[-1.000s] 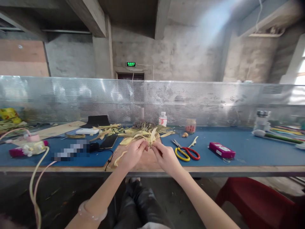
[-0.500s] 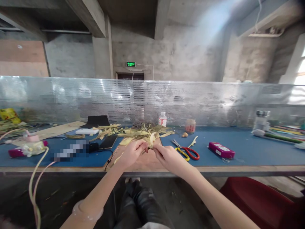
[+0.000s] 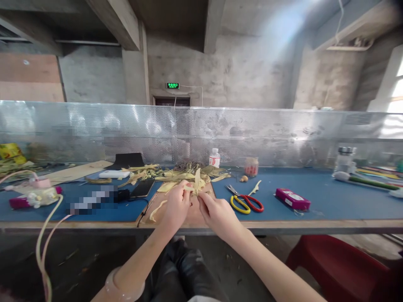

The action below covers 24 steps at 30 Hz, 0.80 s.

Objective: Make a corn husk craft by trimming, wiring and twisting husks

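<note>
My left hand (image 3: pixel 175 206) and my right hand (image 3: pixel 214 213) meet over a brown board (image 3: pixel 192 216) at the front edge of the blue table (image 3: pixel 330 201). Both pinch a small bundle of pale yellow dried leaf strips (image 3: pixel 195 184) between fingertips, its ends sticking up. A loose strip (image 3: pixel 156 209) curls on the board beside my left hand. A heap of similar strips (image 3: pixel 176 173) lies just behind the hands.
Yellow and red scissors (image 3: pixel 245 201) lie right of my hands, then a magenta box (image 3: pixel 292 199). A small white bottle (image 3: pixel 214 158) and jar (image 3: pixel 251 166) stand by the perforated metal screen (image 3: pixel 283 134). A black phone (image 3: pixel 143 188) lies left. A red stool (image 3: pixel 340 264) stands below right.
Both hands have drawn slightly toward me and closer together, turning the leaf bundle so a strip now stands upright between the fingers.
</note>
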### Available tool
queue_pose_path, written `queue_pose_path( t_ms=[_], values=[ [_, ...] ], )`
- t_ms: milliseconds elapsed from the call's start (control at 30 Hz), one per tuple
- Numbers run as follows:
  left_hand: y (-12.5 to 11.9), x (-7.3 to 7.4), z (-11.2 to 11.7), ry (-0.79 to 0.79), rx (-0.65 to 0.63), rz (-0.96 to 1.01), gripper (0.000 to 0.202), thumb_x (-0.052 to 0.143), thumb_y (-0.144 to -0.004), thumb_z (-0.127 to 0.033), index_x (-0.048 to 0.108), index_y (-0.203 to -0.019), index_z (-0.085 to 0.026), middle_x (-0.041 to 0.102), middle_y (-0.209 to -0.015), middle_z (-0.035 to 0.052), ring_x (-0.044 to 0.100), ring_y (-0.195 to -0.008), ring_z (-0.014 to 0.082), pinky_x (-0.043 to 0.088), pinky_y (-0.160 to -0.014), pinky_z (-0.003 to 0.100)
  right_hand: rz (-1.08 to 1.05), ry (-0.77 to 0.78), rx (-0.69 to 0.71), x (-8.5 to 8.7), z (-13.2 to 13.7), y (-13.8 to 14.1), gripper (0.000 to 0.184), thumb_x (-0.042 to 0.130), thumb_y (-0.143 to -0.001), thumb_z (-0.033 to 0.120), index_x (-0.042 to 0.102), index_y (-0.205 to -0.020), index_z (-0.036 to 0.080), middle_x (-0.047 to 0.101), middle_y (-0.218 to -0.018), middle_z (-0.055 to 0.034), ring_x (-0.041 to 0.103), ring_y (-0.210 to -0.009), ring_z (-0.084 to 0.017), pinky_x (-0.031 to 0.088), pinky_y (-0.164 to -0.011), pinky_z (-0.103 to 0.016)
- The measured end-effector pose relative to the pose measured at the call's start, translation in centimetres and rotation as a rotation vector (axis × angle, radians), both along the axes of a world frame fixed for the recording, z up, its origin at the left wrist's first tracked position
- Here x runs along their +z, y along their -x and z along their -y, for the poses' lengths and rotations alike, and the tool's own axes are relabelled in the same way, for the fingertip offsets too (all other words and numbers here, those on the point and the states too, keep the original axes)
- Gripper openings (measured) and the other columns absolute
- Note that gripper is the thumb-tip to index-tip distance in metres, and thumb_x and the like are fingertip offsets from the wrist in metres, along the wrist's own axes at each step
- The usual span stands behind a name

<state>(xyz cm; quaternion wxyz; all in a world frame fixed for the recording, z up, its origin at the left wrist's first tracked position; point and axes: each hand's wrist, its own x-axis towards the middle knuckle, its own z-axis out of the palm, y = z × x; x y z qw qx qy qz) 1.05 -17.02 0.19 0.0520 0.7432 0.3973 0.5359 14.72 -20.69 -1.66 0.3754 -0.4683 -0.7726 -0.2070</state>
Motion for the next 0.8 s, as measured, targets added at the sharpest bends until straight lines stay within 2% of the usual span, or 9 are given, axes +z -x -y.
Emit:
queue_pose_path(
  t_ms=[133, 300, 367, 433, 467, 533, 667, 800],
  values=[
    [0.0, -0.2, 0.1, -0.005, -0.042, 0.016, 0.024, 0.031, -0.089, -0.025, 0.043, -0.068, -0.020, 0.051, -0.057, -0.0015, 0.050, -0.055, 0.0136, 0.036, -0.055, 0.024, -0.120, -0.006, -0.003, -0.3, -0.2, 0.6, 0.028, 0.032, -0.089, 0.021, 0.058, -0.095, 0.015, 0.062, -0.059, -0.0044, 0.056, -0.046, -0.016, 0.024, -0.046, -0.024],
    [0.8, -0.2, 0.0, -0.057, -0.043, -0.043, 0.026, 0.033, -0.089, -0.031, 0.046, -0.070, -0.019, 0.050, -0.062, -0.0010, 0.048, -0.060, 0.0134, 0.037, -0.058, 0.023, -0.228, 0.010, 0.017, -0.6, 0.1, 1.3, 0.024, 0.035, -0.089, 0.025, 0.058, -0.089, 0.016, 0.056, -0.055, -0.0017, 0.052, -0.046, -0.014, 0.028, -0.046, -0.023],
    [1.1, -0.1, 0.0, -0.074, -0.069, -0.067, 0.026, 0.034, -0.089, -0.032, 0.048, -0.071, -0.019, 0.051, -0.065, -0.0005, 0.049, -0.063, 0.0136, 0.038, -0.061, 0.023, -0.273, 0.006, 0.068, -0.5, 0.5, 1.3, 0.024, 0.041, -0.088, 0.029, 0.055, -0.101, 0.016, 0.057, -0.062, -0.0022, 0.053, -0.052, -0.015, 0.036, -0.050, -0.023],
    [1.4, -0.1, 0.1, -0.076, -0.113, -0.085, 0.026, 0.036, -0.089, -0.033, 0.050, -0.072, -0.019, 0.053, -0.067, -0.0005, 0.050, -0.065, 0.0135, 0.038, -0.062, 0.023, -0.332, -0.015, 0.129, -0.2, 0.8, 1.2, 0.035, 0.048, -0.085, 0.033, 0.049, -0.116, 0.016, 0.059, -0.078, -0.0056, 0.055, -0.066, -0.017, 0.043, -0.059, -0.025],
    [1.4, 0.0, 0.1, -0.072, -0.138, -0.089, 0.025, 0.038, -0.089, -0.033, 0.051, -0.072, -0.019, 0.055, -0.068, -0.0006, 0.050, -0.066, 0.0134, 0.038, -0.062, 0.023, -0.362, -0.018, 0.165, -0.1, 0.9, 1.1, 0.039, 0.052, -0.083, 0.034, 0.048, -0.119, 0.018, 0.058, -0.087, -0.0074, 0.056, -0.072, -0.017, 0.045, -0.064, -0.026],
    [1.4, -0.1, 0.3, -0.052, -0.186, -0.082, 0.024, 0.040, -0.088, -0.032, 0.051, -0.072, -0.019, 0.057, -0.069, -0.0005, 0.051, -0.067, 0.0132, 0.039, -0.063, 0.023, -0.425, 0.018, 0.257, 0.2, 1.0, 1.0, 0.036, 0.054, -0.082, 0.035, 0.052, -0.115, 0.021, 0.055, -0.096, -0.0081, 0.055, -0.076, -0.016, 0.047, -0.066, -0.026],
    [1.1, -0.6, 0.4, 0.064, -0.274, 0.000, 0.028, 0.037, -0.089, -0.036, 0.049, -0.070, -0.019, 0.057, -0.067, -0.0003, 0.051, -0.062, 0.0130, 0.039, -0.056, 0.022, -0.576, 0.136, 0.407, 0.4, 0.9, 1.0, 0.021, 0.052, -0.084, 0.034, 0.060, -0.100, 0.021, 0.054, -0.088, -0.0047, 0.053, -0.065, -0.012, 0.046, -0.055, -0.022],
    [1.0, -1.0, 0.5, 0.141, -0.360, 0.072, 0.028, 0.036, -0.089, -0.039, 0.047, -0.072, -0.020, 0.054, -0.067, -0.0009, 0.048, -0.057, 0.0118, 0.037, -0.051, 0.021, -0.642, 0.190, 0.361, 0.3, 1.0, 1.3, 0.019, 0.056, -0.080, 0.031, 0.062, -0.093, 0.018, 0.053, -0.068, -0.0001, 0.049, -0.058, -0.011, 0.043, -0.052, -0.022]
  ],
)
